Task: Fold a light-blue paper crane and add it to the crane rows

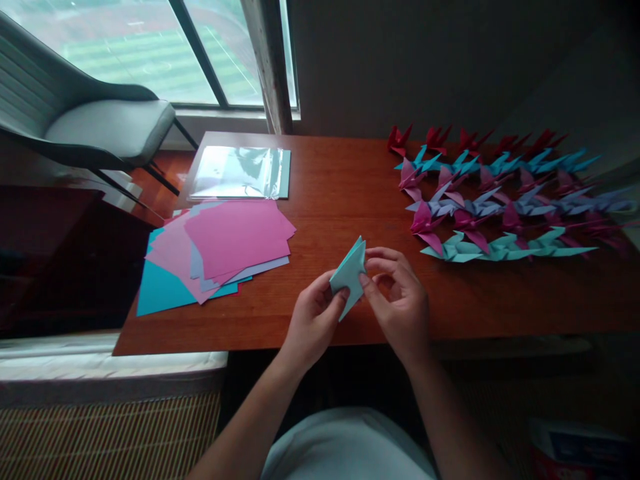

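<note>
A pale mint-green folded origami paper is held up above the front part of the table, its layers parting a little at the top point. My left hand pinches its left side, thumb on the near face and fingers behind. On the right edge, my right hand grips the same paper between thumb and fingertips. Finished paper cranes stand in rows to the right; the nearest row is mint-green cranes, with magenta cranes just behind.
Loose coloured paper sheets lie fanned on the left of the wooden table. Behind them is a clear plastic packet of paper. Further rows include red cranes and blue cranes. A chair stands by the window.
</note>
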`<state>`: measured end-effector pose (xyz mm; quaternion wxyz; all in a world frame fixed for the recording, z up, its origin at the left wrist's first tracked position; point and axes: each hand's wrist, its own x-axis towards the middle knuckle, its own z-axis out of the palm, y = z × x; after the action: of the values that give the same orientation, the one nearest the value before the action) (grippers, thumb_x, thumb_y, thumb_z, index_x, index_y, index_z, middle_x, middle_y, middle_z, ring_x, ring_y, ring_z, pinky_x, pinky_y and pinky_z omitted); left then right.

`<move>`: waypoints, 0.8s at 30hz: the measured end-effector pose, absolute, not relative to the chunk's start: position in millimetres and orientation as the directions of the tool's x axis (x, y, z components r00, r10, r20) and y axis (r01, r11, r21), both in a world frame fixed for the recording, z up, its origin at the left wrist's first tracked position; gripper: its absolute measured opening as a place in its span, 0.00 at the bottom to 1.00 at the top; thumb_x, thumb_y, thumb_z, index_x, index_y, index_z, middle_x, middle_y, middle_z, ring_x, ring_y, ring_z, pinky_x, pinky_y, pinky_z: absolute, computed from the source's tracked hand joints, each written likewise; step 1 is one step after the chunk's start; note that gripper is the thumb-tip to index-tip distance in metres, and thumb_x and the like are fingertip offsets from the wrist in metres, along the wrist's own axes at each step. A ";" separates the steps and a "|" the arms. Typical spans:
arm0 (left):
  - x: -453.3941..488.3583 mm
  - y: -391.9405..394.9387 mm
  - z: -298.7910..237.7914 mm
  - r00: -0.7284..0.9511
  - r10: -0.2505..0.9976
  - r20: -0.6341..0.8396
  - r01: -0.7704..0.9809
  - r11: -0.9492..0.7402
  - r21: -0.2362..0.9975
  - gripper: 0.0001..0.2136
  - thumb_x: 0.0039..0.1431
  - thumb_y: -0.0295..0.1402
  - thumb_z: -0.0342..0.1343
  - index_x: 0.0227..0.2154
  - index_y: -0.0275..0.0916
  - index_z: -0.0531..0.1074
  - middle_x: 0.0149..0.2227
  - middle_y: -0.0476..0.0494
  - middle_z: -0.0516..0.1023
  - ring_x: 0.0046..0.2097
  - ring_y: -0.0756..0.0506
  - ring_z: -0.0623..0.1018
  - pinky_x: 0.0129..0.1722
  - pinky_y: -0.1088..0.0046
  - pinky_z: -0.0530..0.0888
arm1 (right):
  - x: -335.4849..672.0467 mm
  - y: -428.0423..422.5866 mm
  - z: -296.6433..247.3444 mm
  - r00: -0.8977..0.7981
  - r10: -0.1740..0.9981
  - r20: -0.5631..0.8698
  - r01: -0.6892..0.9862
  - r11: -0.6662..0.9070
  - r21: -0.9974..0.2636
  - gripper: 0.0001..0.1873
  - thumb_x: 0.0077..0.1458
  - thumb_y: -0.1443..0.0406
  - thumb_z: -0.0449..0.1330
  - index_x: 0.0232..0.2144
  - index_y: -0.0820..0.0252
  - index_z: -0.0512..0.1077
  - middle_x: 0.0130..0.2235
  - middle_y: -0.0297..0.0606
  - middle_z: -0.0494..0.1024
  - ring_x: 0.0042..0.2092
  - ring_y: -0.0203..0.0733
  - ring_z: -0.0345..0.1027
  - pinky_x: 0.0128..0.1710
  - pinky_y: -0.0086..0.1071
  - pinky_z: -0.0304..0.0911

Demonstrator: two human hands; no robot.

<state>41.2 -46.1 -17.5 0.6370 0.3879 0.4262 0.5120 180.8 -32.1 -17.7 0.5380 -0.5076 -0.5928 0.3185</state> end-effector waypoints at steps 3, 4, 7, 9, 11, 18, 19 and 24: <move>41.3 -45.8 -18.3 0.110 0.984 -0.142 -0.322 0.171 0.931 0.10 0.60 0.35 0.64 0.43 0.37 0.79 0.39 0.43 0.82 0.40 0.47 0.78 0.40 0.76 0.73 | 181.8 -31.2 -20.0 0.051 0.945 0.323 0.297 0.294 -0.909 0.11 0.58 0.70 0.63 0.42 0.52 0.76 0.51 0.41 0.75 0.52 0.46 0.71 0.36 0.35 0.70; 41.3 -45.8 -18.4 0.110 0.984 -0.139 -0.327 0.168 0.930 0.10 0.60 0.35 0.64 0.43 0.37 0.79 0.39 0.44 0.82 0.40 0.47 0.78 0.41 0.76 0.73 | 182.2 -31.1 -20.4 0.039 0.943 0.332 0.312 0.304 -0.900 0.11 0.58 0.70 0.63 0.42 0.52 0.76 0.51 0.41 0.75 0.51 0.45 0.71 0.37 0.35 0.70; 40.6 -46.0 -17.6 0.098 0.984 -0.147 -0.352 0.172 0.920 0.11 0.59 0.35 0.65 0.44 0.38 0.79 0.40 0.43 0.83 0.41 0.47 0.78 0.42 0.75 0.73 | 183.1 -32.2 -18.4 0.009 0.932 0.361 0.359 0.334 -0.871 0.06 0.59 0.68 0.63 0.38 0.52 0.77 0.51 0.40 0.75 0.49 0.45 0.72 0.39 0.37 0.71; 39.9 -46.1 -16.9 0.077 0.980 -0.182 -0.376 0.197 0.905 0.13 0.59 0.35 0.65 0.46 0.39 0.79 0.43 0.43 0.82 0.43 0.46 0.79 0.42 0.75 0.73 | 183.0 -34.4 -15.2 -0.013 0.919 0.393 0.413 0.363 -0.835 0.04 0.60 0.68 0.63 0.36 0.51 0.77 0.51 0.39 0.76 0.49 0.45 0.71 0.41 0.39 0.71; 39.0 -46.3 -17.2 0.054 0.973 -0.222 -0.406 0.225 0.886 0.14 0.59 0.36 0.66 0.47 0.39 0.78 0.44 0.42 0.82 0.45 0.44 0.79 0.42 0.75 0.73 | 182.5 -37.1 -12.7 -0.039 0.885 0.464 0.487 0.423 -0.764 0.07 0.60 0.69 0.63 0.37 0.49 0.78 0.53 0.39 0.75 0.52 0.48 0.69 0.41 0.41 0.71; 35.6 -48.4 -23.6 0.079 0.970 -0.231 -0.471 0.240 0.849 0.13 0.60 0.40 0.64 0.42 0.38 0.80 0.38 0.44 0.81 0.37 0.48 0.76 0.37 0.76 0.70 | 182.3 -41.4 -16.2 -0.162 0.766 0.622 0.561 0.590 -0.581 0.21 0.58 0.76 0.61 0.46 0.45 0.78 0.48 0.39 0.78 0.50 0.48 0.66 0.42 0.43 0.72; 35.3 -48.8 -23.8 0.084 0.968 -0.238 -0.484 0.248 0.839 0.13 0.60 0.41 0.64 0.42 0.38 0.80 0.37 0.45 0.81 0.35 0.49 0.75 0.35 0.77 0.70 | 182.3 -41.6 -16.8 -0.189 0.756 0.627 0.547 0.611 -0.572 0.22 0.58 0.77 0.60 0.48 0.46 0.77 0.47 0.39 0.79 0.48 0.48 0.66 0.43 0.44 0.72; 35.4 -49.3 -21.7 0.051 0.951 -0.305 -0.554 0.281 0.784 0.12 0.56 0.40 0.67 0.39 0.37 0.81 0.31 0.48 0.78 0.29 0.53 0.71 0.29 0.80 0.66 | 180.6 -43.3 -18.2 -0.237 0.732 0.638 0.510 0.653 -0.560 0.24 0.59 0.76 0.61 0.53 0.49 0.75 0.46 0.39 0.82 0.48 0.47 0.68 0.48 0.47 0.71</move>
<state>35.4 -49.3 -21.7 0.6842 0.2392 0.4151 0.5498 180.6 -43.3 -18.2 0.4711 -0.3994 -0.7775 0.1181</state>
